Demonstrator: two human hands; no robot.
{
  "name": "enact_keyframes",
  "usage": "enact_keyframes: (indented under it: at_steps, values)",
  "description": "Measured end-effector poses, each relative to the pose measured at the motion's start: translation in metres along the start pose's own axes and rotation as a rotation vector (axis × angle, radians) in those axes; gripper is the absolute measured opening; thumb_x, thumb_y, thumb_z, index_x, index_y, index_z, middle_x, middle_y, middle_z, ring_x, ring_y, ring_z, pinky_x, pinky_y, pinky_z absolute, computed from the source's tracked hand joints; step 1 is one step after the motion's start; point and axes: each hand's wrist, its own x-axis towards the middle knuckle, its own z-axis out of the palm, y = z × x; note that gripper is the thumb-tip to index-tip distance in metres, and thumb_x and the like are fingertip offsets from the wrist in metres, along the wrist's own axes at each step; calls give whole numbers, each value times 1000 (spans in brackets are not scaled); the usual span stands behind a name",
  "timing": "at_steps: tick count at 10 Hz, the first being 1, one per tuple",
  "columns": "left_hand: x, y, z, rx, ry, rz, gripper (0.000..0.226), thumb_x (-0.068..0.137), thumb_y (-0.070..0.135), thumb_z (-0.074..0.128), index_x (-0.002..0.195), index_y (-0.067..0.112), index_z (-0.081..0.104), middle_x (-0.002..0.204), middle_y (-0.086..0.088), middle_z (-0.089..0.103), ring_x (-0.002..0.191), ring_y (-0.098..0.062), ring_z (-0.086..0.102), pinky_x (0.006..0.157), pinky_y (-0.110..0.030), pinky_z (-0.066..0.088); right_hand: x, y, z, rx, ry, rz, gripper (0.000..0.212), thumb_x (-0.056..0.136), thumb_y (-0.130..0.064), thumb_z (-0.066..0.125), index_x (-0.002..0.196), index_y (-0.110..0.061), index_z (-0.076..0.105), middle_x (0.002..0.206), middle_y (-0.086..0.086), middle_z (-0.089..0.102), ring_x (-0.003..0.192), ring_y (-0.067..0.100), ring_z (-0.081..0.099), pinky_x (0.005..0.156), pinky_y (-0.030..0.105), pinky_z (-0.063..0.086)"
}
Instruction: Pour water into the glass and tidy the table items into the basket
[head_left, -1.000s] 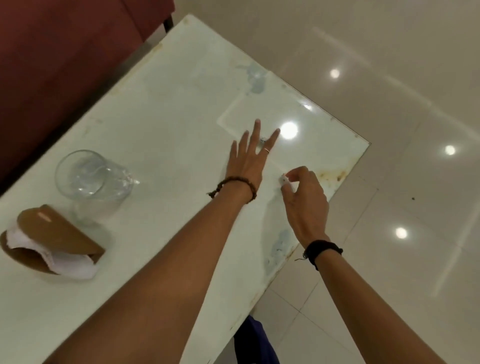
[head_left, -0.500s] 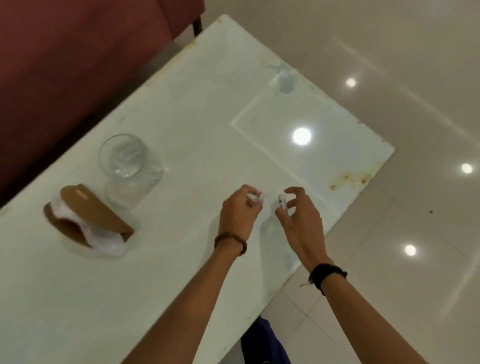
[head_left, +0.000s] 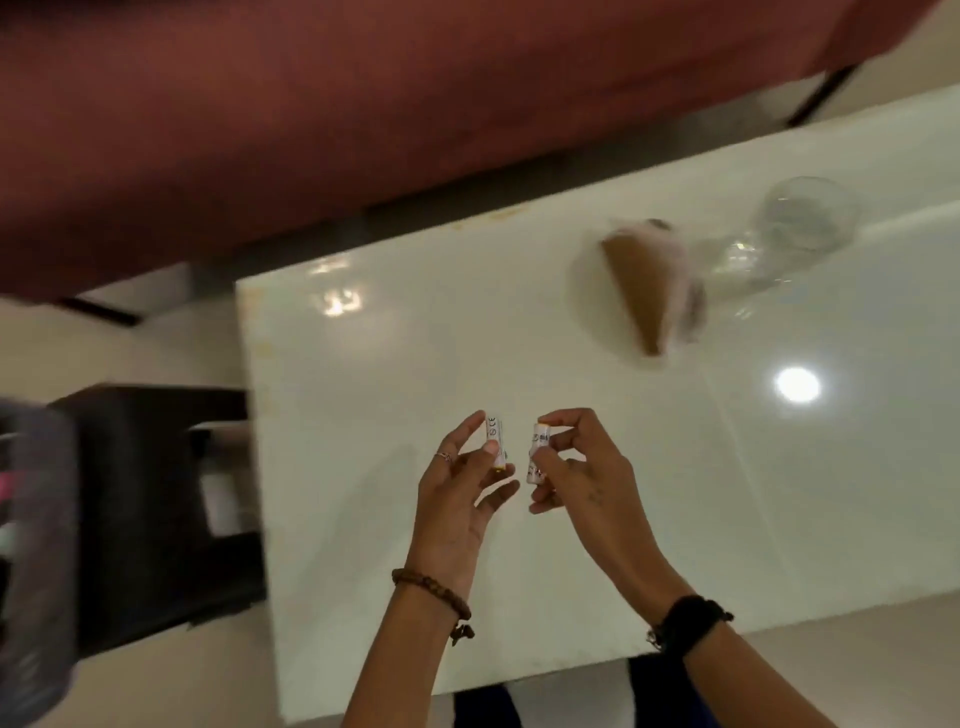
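Each of my hands holds a small white battery upright over the white table (head_left: 519, 338). My left hand (head_left: 460, 499) pinches one battery (head_left: 495, 439) between thumb and fingers. My right hand (head_left: 582, 478) grips the other battery (head_left: 537, 452) a few centimetres to the right. A clear glass (head_left: 789, 228) stands at the far right of the table. Beside it lies a brown holder with white tissue (head_left: 649, 291), blurred by motion.
A dark low stand (head_left: 156, 509) sits on the floor left of the table, with a blurred dark container (head_left: 31, 561) at the frame's left edge. A red-brown sofa (head_left: 311, 104) runs along the table's far side. Blue cloth (head_left: 488, 706) shows below the near edge.
My view has swung left, so glass and tissue holder now sit at the right. Both hands have lifted off the table and now hold the batteries up close together.
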Motion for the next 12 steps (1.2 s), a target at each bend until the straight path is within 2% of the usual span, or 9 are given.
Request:
enact_keyframes:
  at_steps: [1,3,4,5,7,9,10,11,12]
  values:
    - [-23,39,-85,-10,52,96,30,88,12,53,102,35,66,95,-2,62,78,-15,61,64,-23,56,-7,-19,86,-16,-138,-17,16,85,-8,57,93,-22,52,75,0,63,50,16,62,52,26,56]
    - [-67,101,-276,106,431,417,38,87,-5,46,89,30,58,78,2,58,62,-4,58,53,-15,52,-36,-36,276,-164,-440,-142,20,77,-19,69,81,-27,51,81,-5,69,38,5,54,38,17,44]
    - [-84,107,-357,389,620,496,37,86,0,53,91,36,56,75,0,59,64,-8,57,58,-21,48,-52,-28,356,-347,-562,-260,28,75,-25,71,74,-35,44,78,-8,69,52,-1,58,44,9,40]
    - [-78,98,-406,648,701,400,29,83,4,58,101,26,57,77,1,59,77,-19,60,71,-34,50,-60,-11,406,-581,-667,-430,25,81,-22,66,83,-29,41,73,-12,61,58,6,57,50,5,39]
    - [-37,71,-437,827,613,153,32,83,17,58,114,24,52,107,-13,65,101,-30,60,83,-39,50,-67,21,455,-1155,-664,-753,27,90,-14,49,116,-9,42,91,13,66,79,34,61,56,32,29]
    - [-16,59,-446,869,640,99,26,82,14,57,108,19,52,101,-19,64,96,-37,60,84,-46,51,-65,34,467,-1342,-604,-732,22,94,-12,41,115,-5,48,101,13,66,89,34,62,59,32,29]
    - [-17,54,-444,755,652,121,17,87,19,52,102,13,59,100,-22,64,96,-38,60,87,-47,50,-64,34,467,-1388,-636,-692,18,93,-8,41,105,-6,54,101,12,65,90,32,62,61,32,32]
    - [-23,52,-435,885,643,148,17,91,21,46,102,12,56,104,-17,63,98,-34,59,86,-49,50,-67,31,463,-1310,-656,-720,22,94,-7,39,109,-8,56,107,11,63,90,30,62,61,31,32]
    - [-32,46,-406,853,791,398,22,93,20,43,113,19,49,113,-9,58,102,-25,56,85,-43,51,-66,30,438,-1075,-621,-759,26,97,-17,40,119,-10,52,118,7,57,79,23,62,51,18,28]
